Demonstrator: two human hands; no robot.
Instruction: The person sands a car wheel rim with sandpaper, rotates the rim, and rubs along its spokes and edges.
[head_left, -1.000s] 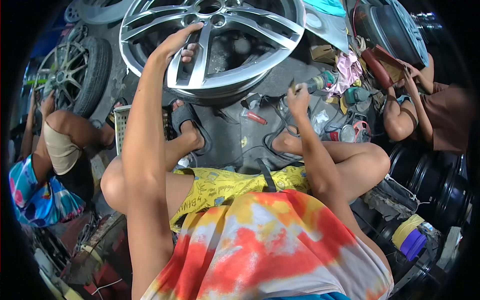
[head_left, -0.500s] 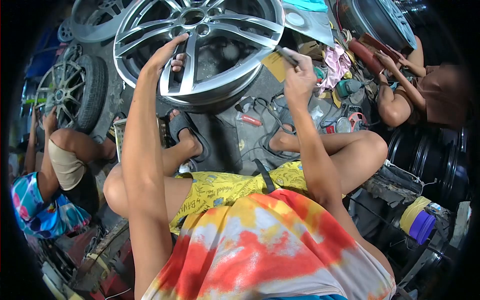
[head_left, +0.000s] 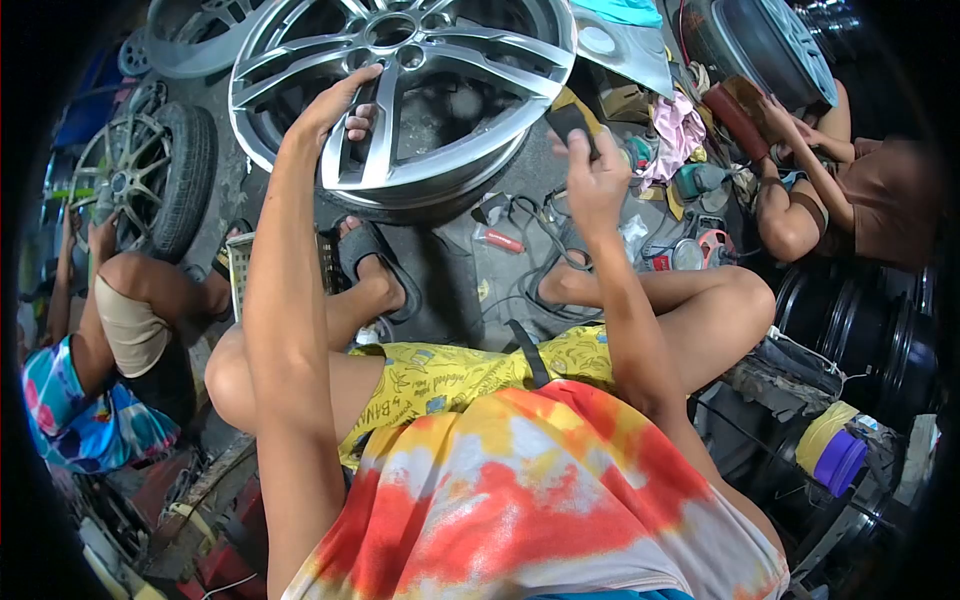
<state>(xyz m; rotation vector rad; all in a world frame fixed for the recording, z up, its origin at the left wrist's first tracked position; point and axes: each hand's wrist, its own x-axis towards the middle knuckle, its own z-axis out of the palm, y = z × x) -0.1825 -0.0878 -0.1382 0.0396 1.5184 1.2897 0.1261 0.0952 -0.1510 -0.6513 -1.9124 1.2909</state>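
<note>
A silver alloy wheel rim (head_left: 385, 150) tilts toward me at the top middle. My left hand (head_left: 338, 108) grips one of its spokes, index finger stretched along the metal near the hub and the other fingers curled in the gap. Just off the rim's right edge, my right hand (head_left: 597, 165) holds a piece of sandpaper (head_left: 572, 112), tan on one face and dark on the other. Its fingers are slightly blurred, and the sandpaper is apart from the rim.
At left a person handles a spoked wheel with a tyre (head_left: 180, 175). Another person at right holds a reddish-brown cylinder (head_left: 738, 118). A red tube (head_left: 503, 240), cables, a pink rag (head_left: 677, 130) and a green power tool (head_left: 700, 180) lie on the floor. Black rims (head_left: 850, 320) stand at right.
My right hand has turned and its fingers have opened out somewhat, swinging the sandpaper so more of its dark face shows. My left hand keeps its hold on the rim.
</note>
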